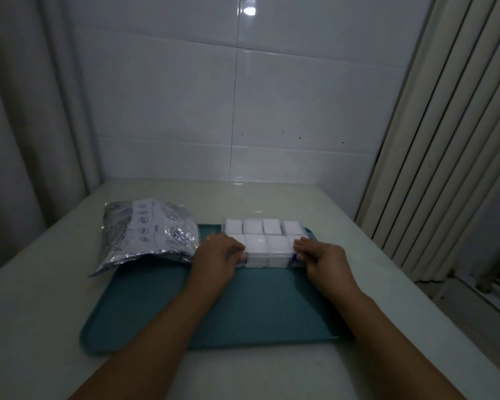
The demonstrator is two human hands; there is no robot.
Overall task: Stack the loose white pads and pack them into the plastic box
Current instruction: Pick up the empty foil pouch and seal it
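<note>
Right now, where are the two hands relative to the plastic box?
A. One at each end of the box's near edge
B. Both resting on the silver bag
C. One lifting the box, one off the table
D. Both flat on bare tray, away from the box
A: the left hand and the right hand each press on an end of the plastic box, which sits on the teal tray with white pads showing inside.

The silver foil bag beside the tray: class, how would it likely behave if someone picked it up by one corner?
The silver foil bag looks crinkled and slumped, so it would probably flop rather than hold shape. Its glossy film may be slippery. One edge rests on the teal tray, so it would likely drag across the rim.
</note>
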